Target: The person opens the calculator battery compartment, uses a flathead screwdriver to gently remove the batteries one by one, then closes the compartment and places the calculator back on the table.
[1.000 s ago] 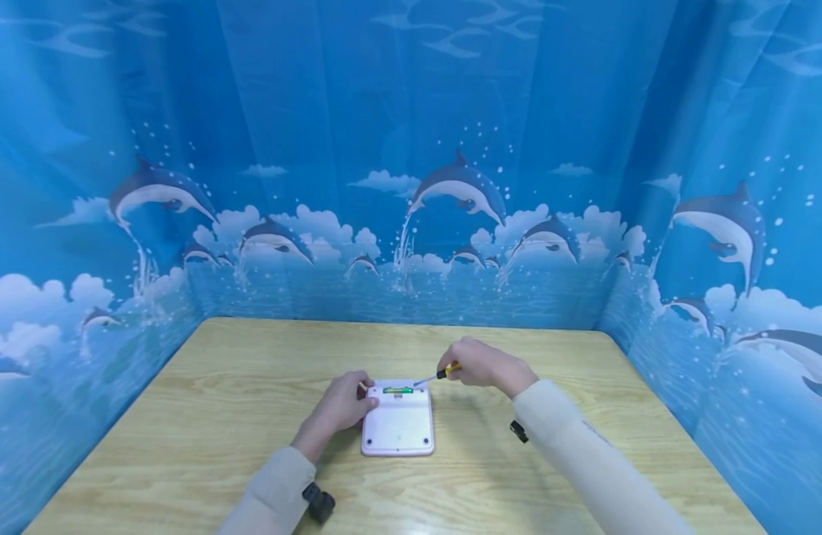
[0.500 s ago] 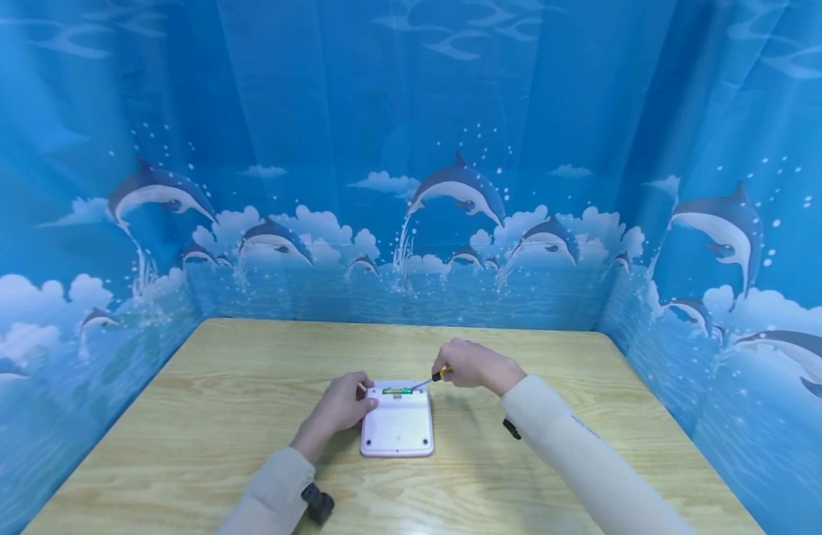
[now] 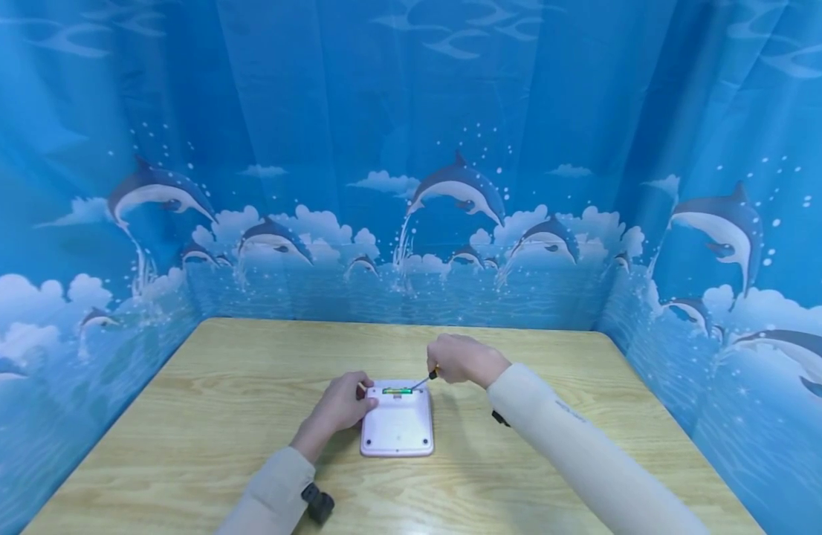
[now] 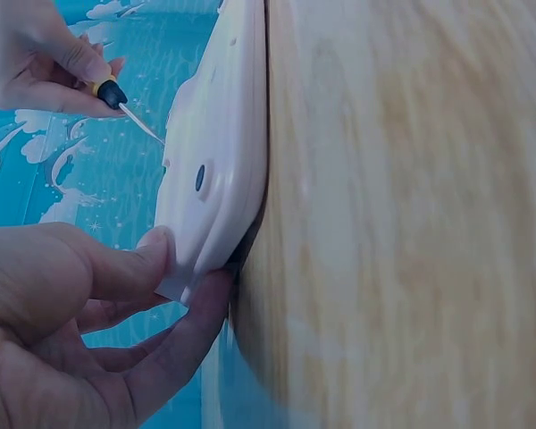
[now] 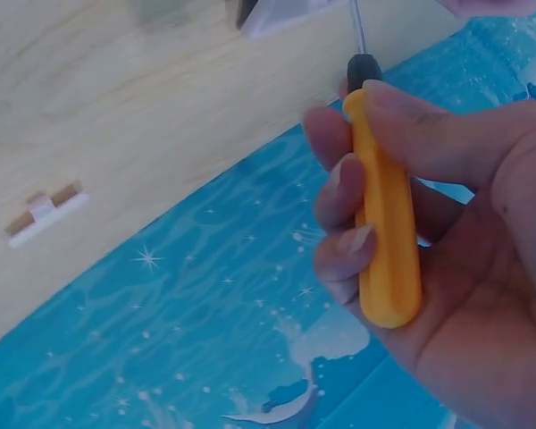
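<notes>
A pale pink calculator (image 3: 397, 429) lies back side up on the table, with a green battery (image 3: 396, 391) in its uncovered slot near the far edge. My left hand (image 3: 342, 403) pinches the calculator's far left corner, thumb on top and fingers underneath, as the left wrist view shows. My right hand (image 3: 464, 358) grips a screwdriver (image 5: 389, 223) by its yellow handle, fingers wrapped round it. In the head view the slanted metal shaft (image 3: 421, 383) reaches down to the right end of the battery. The shaft's tip is cut off in the right wrist view.
The wooden table (image 3: 264, 357) ends at blue dolphin curtains (image 3: 411, 290) at the back and sides. A small white battery cover (image 5: 49, 214) lies on the table in the right wrist view.
My right hand has moved left, bringing the screwdriver's tip from the calculator's right part to the battery's right end. The shaft stands steeper. My left hand and the calculator have hardly moved.
</notes>
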The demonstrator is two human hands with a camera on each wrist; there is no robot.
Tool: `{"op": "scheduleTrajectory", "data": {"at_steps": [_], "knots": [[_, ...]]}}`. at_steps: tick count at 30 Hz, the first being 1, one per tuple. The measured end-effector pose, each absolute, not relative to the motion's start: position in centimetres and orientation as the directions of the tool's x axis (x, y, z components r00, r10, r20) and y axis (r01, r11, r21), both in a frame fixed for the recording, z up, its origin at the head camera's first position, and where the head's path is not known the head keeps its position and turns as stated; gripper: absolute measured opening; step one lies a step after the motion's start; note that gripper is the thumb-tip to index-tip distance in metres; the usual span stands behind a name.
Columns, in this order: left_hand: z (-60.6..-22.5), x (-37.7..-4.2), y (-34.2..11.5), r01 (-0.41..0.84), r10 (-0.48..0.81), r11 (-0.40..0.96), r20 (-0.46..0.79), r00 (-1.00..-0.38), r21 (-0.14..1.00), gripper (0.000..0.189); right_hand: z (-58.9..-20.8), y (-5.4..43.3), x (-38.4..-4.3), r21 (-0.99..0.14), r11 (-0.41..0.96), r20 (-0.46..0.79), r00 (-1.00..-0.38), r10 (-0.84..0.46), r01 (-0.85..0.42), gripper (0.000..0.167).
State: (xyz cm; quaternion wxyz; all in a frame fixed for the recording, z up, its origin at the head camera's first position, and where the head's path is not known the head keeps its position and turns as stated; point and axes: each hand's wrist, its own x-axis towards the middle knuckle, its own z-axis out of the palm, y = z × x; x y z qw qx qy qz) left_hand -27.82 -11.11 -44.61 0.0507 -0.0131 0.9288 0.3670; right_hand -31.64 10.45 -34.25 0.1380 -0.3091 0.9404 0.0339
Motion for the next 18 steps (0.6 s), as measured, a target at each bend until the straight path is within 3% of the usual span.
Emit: {"op": "scheduleTrajectory", "data": {"at_steps": [8, 18], "knots": [[-44.6, -27.9, -11.1, -0.067, 0.009, 0.731, -0.107, -0.994, 0.679, 0.03, -33.3, 8.3, -31.1, 0.067, 0.836, -0.31, -0.807, -0.502, -0.545, 0.028], [-44.6, -28.0, -11.2, -0.057, 0.019, 0.742, -0.106, -0.994, 0.668, 0.029, -33.3, 6.6, -30.9, 0.224, 0.814, -0.299, -0.833, -0.465, -0.535, 0.015]]}}
